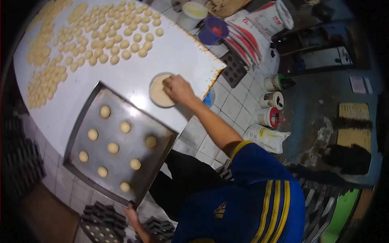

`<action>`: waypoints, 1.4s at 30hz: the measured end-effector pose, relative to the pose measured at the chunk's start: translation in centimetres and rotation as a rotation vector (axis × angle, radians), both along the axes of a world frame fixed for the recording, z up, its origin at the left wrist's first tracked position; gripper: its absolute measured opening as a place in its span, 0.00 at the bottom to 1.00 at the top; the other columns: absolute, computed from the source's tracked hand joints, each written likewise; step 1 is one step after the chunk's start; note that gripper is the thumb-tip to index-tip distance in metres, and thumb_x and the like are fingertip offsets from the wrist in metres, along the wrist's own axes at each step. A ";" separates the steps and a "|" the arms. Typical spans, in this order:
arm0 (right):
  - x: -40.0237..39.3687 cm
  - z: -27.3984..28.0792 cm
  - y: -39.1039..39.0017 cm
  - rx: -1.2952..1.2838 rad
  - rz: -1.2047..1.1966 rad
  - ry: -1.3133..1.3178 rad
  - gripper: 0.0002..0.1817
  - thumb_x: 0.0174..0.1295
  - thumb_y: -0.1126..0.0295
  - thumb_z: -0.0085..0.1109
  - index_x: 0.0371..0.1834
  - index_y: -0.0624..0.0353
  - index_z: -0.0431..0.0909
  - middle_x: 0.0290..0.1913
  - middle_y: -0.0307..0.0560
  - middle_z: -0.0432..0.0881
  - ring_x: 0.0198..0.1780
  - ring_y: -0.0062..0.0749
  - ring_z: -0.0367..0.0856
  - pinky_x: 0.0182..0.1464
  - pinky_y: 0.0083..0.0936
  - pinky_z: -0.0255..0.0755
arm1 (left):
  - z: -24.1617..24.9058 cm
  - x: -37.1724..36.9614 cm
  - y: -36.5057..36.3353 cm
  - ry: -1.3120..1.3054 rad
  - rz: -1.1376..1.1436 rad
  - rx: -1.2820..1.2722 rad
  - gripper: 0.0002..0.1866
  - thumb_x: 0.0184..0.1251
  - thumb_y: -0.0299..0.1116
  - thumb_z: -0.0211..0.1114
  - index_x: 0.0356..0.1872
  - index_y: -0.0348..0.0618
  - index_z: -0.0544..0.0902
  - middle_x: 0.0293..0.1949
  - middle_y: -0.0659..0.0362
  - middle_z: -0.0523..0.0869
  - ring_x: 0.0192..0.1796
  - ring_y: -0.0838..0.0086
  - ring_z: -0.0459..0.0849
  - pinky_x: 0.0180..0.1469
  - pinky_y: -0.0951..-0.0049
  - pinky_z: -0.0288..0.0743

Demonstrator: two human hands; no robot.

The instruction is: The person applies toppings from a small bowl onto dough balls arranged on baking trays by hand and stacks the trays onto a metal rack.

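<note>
My right hand [177,90] is over a round bowl [159,101] of pale, crumbly or powdery material on the white table [125,75]. Its fingers are bent together at the bowl's inner edge, and what they hold is hidden. A metal baking tray [121,158] with several spaced dough balls [113,148] overhangs the table edge. At the tray's near corner, my left hand [131,214] grips the rim, its fingers partly hidden. Many more dough balls [114,59] cover the far part of the table.
Beyond the table's rusty corner are a purple bucket [211,31], a white bucket [190,15], sacks [259,24] and a dark moulded pan [232,69]. Lidded tubs [270,99] and a sack [267,137] stand on the tiled floor. Stacked trays [101,222] sit at the bottom left.
</note>
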State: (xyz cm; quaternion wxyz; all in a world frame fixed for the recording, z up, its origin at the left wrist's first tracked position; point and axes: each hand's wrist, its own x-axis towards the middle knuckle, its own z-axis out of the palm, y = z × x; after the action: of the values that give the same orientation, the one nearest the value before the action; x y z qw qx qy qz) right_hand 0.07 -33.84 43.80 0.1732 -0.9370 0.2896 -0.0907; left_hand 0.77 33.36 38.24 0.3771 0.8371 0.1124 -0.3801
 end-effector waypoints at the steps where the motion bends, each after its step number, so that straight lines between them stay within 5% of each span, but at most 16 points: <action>1: 0.5 -1.2 -0.7 -0.033 0.047 0.024 0.11 0.68 0.65 0.66 0.47 0.58 0.89 0.47 0.57 0.89 0.54 0.57 0.86 0.56 0.49 0.83 | -0.4 -0.2 0.2 0.049 -0.034 0.121 0.36 0.77 0.43 0.64 0.75 0.24 0.72 0.75 0.33 0.75 0.75 0.40 0.72 0.80 0.53 0.62; 4: 1.0 -5.2 -2.0 -0.044 0.088 0.051 0.09 0.69 0.67 0.62 0.41 0.60 0.88 0.45 0.61 0.89 0.50 0.61 0.87 0.55 0.53 0.83 | -4.0 -2.3 3.3 0.113 -0.250 0.412 0.42 0.83 0.47 0.60 0.85 0.26 0.61 0.87 0.33 0.59 0.89 0.43 0.55 0.90 0.56 0.48; 5: 1.2 -5.1 -1.8 -0.095 0.094 0.095 0.09 0.69 0.69 0.60 0.39 0.60 0.89 0.42 0.63 0.89 0.48 0.62 0.88 0.53 0.53 0.83 | 1.3 -1.2 -1.9 0.172 -0.115 0.381 0.43 0.83 0.44 0.60 0.86 0.24 0.56 0.88 0.33 0.55 0.91 0.45 0.50 0.91 0.57 0.42; 6: 1.6 -5.1 -2.2 -0.168 0.147 0.141 0.09 0.68 0.69 0.60 0.39 0.60 0.88 0.43 0.62 0.89 0.49 0.60 0.88 0.53 0.53 0.83 | -2.5 -2.7 1.8 -0.011 -0.261 0.323 0.44 0.81 0.41 0.62 0.87 0.24 0.54 0.87 0.33 0.59 0.89 0.43 0.56 0.90 0.57 0.48; 10: 3.5 -1.6 -0.4 -0.155 0.112 0.165 0.12 0.69 0.58 0.71 0.50 0.46 0.95 0.49 0.48 0.93 0.52 0.52 0.89 0.58 0.45 0.83 | 1.0 -0.9 -1.7 -0.240 -0.236 0.173 0.46 0.74 0.32 0.71 0.86 0.29 0.57 0.65 0.30 0.85 0.66 0.34 0.84 0.67 0.50 0.79; 13: 3.4 -1.1 -0.5 0.199 -0.022 0.050 0.15 0.68 0.59 0.77 0.51 0.56 0.96 0.49 0.51 0.94 0.48 0.41 0.91 0.55 0.33 0.82 | -0.8 -1.7 -1.1 -0.277 -0.258 0.198 0.36 0.78 0.30 0.68 0.82 0.30 0.65 0.53 0.40 0.90 0.53 0.47 0.89 0.57 0.52 0.81; 15: 3.4 -1.6 -0.5 0.296 -0.049 -0.009 0.16 0.68 0.59 0.78 0.52 0.59 0.96 0.49 0.51 0.94 0.48 0.37 0.90 0.55 0.30 0.81 | -4.0 -1.9 0.1 -0.468 0.275 -0.039 0.20 0.85 0.32 0.61 0.70 0.33 0.76 0.41 0.55 0.86 0.43 0.65 0.83 0.47 0.62 0.77; 17: 4.3 -0.4 1.9 0.601 -0.088 -0.111 0.15 0.70 0.62 0.78 0.52 0.61 0.96 0.49 0.48 0.93 0.48 0.30 0.87 0.55 0.28 0.80 | -5.3 0.9 0.3 -0.386 0.535 -0.047 0.15 0.92 0.42 0.53 0.58 0.41 0.80 0.46 0.59 0.82 0.47 0.75 0.79 0.48 0.76 0.70; 21: 7.3 0.6 11.4 0.603 0.158 -0.015 0.13 0.69 0.65 0.78 0.52 0.59 0.96 0.46 0.45 0.92 0.47 0.28 0.86 0.56 0.26 0.78 | -9.0 2.4 -0.7 -0.338 0.666 -0.177 0.19 0.93 0.47 0.51 0.63 0.42 0.78 0.56 0.58 0.82 0.56 0.73 0.80 0.55 0.69 0.75; 23: 8.3 -0.7 15.0 0.565 0.236 -0.022 0.12 0.68 0.66 0.79 0.51 0.57 0.97 0.43 0.46 0.91 0.46 0.30 0.86 0.55 0.26 0.78 | -11.1 1.5 -1.1 -0.071 0.979 -0.589 0.28 0.94 0.53 0.48 0.76 0.40 0.72 0.69 0.54 0.79 0.68 0.67 0.79 0.69 0.61 0.76; 24: 8.7 -1.9 16.0 0.556 0.256 -0.051 0.11 0.67 0.67 0.79 0.50 0.57 0.97 0.41 0.46 0.89 0.46 0.31 0.86 0.55 0.27 0.78 | -13.1 0.7 0.0 -0.064 0.983 -0.588 0.28 0.94 0.53 0.48 0.76 0.40 0.72 0.69 0.54 0.79 0.68 0.67 0.79 0.69 0.61 0.76; 30: 9.5 -5.8 17.7 0.379 0.319 -0.106 0.11 0.64 0.65 0.81 0.48 0.54 0.98 0.41 0.46 0.86 0.42 0.37 0.84 0.49 0.33 0.79 | -20.6 -2.6 5.3 -0.387 0.519 -0.383 0.36 0.94 0.52 0.47 0.89 0.40 0.56 0.81 0.46 0.72 0.80 0.58 0.74 0.81 0.59 0.70; 33: 8.5 -6.6 17.8 0.047 0.477 -0.122 0.12 0.66 0.64 0.79 0.51 0.51 0.97 0.44 0.44 0.86 0.42 0.39 0.82 0.46 0.36 0.79 | -21.2 -2.8 6.4 -0.638 0.047 -0.052 0.34 0.94 0.50 0.48 0.87 0.37 0.61 0.81 0.45 0.72 0.79 0.58 0.75 0.79 0.57 0.73; 36: 6.9 -6.5 18.4 -0.146 0.589 -0.035 0.20 0.73 0.59 0.72 0.66 0.43 0.90 0.52 0.45 0.85 0.47 0.44 0.79 0.49 0.39 0.78 | -19.3 -1.5 4.6 -1.056 -0.185 0.197 0.31 0.93 0.47 0.51 0.84 0.36 0.66 0.79 0.45 0.75 0.75 0.58 0.80 0.75 0.55 0.78; 38: 6.1 -6.1 18.9 -0.207 0.642 0.016 0.23 0.74 0.57 0.71 0.70 0.44 0.87 0.54 0.48 0.84 0.49 0.48 0.80 0.53 0.41 0.77 | -18.8 -1.8 4.5 -0.281 0.759 -0.737 0.31 0.92 0.47 0.54 0.83 0.37 0.69 0.76 0.47 0.78 0.70 0.60 0.84 0.72 0.56 0.81; 42: 5.0 -4.0 17.6 -0.075 0.580 -0.058 0.26 0.72 0.58 0.73 0.73 0.48 0.85 0.55 0.51 0.84 0.51 0.49 0.80 0.55 0.43 0.76 | -17.8 -1.7 3.8 -0.101 1.073 -0.850 0.29 0.92 0.45 0.54 0.81 0.37 0.69 0.73 0.48 0.81 0.66 0.62 0.86 0.69 0.59 0.82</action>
State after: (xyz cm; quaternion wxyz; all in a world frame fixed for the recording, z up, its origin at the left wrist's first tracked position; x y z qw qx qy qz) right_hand 5.10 -16.29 39.80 0.1655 -0.9834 0.0010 -0.0749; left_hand -0.95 37.12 20.46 0.8137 0.4616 0.3350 -0.1125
